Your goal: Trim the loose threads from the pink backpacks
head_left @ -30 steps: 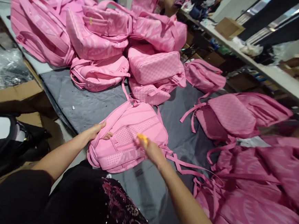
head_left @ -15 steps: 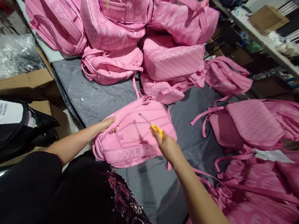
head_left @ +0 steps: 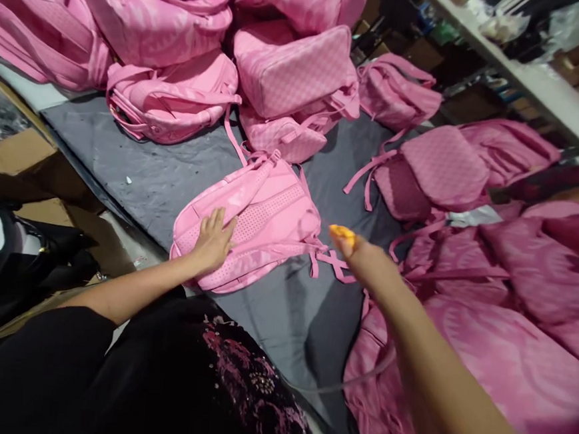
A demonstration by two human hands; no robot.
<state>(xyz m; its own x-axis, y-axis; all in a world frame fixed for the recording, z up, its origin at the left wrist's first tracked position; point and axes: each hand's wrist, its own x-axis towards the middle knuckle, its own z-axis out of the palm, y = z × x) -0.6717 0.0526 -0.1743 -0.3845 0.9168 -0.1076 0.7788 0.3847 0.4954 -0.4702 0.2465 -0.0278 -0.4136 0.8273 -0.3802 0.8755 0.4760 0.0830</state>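
Observation:
A pink backpack [head_left: 247,240] lies on the dark cloth with its perforated back panel and shoulder straps facing up. My left hand [head_left: 213,241] rests flat on its near left part, fingers stretched out. To the right of the bag, my right hand [head_left: 360,249] is closed around a yellow air blow gun [head_left: 342,234], held above the cloth. Its thin nozzle is blurred and points left toward the bag. A clear hose [head_left: 341,386] curves below my right forearm. Loose strap ends [head_left: 333,264] hang off the bag's right side.
Pink backpacks [head_left: 163,97] are stacked along the far side, some with a checkered pattern [head_left: 296,67]. More pink bags [head_left: 501,327] pile up on the right. Cardboard boxes [head_left: 13,155] and a black bag [head_left: 55,265] stand left of the cloth-covered table [head_left: 124,157].
My left hand has let go of the backpack's edge and now lies flat on it. My right hand has moved right with the blow gun, away from above the bag. The view has shifted.

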